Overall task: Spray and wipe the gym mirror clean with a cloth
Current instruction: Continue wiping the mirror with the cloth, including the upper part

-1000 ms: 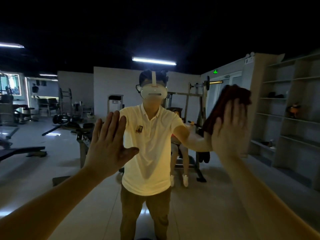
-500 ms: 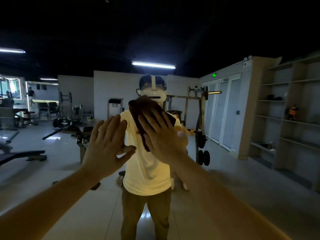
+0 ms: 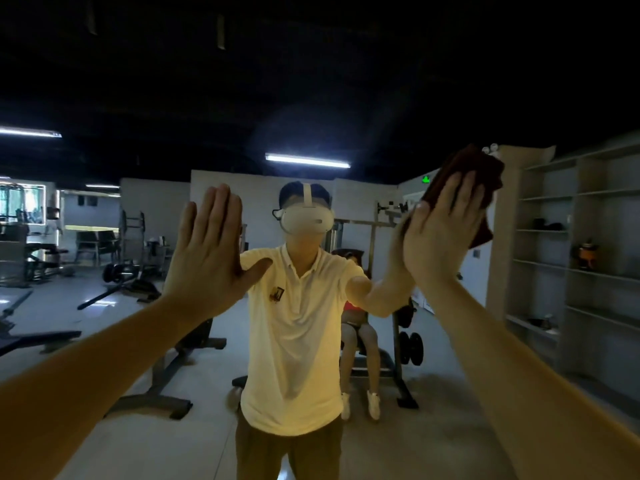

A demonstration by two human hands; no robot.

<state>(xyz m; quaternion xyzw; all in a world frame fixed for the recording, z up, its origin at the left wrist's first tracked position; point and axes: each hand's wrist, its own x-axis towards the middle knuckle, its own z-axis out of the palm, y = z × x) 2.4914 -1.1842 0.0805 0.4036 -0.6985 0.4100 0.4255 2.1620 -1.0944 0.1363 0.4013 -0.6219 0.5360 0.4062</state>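
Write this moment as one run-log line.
left hand: flat on large gym mirror | right hand: presses dark red folded cloth, upper right

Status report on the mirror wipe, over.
Left hand flat on mirror, holding nothing. Right hand flat, pressing dark red cloth to it, upper right. No obstruction seen.

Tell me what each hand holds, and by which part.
The right hand presses the dark red cloth flat against the mirror, palm over its middle; no curled grip. The left hand holds nothing.
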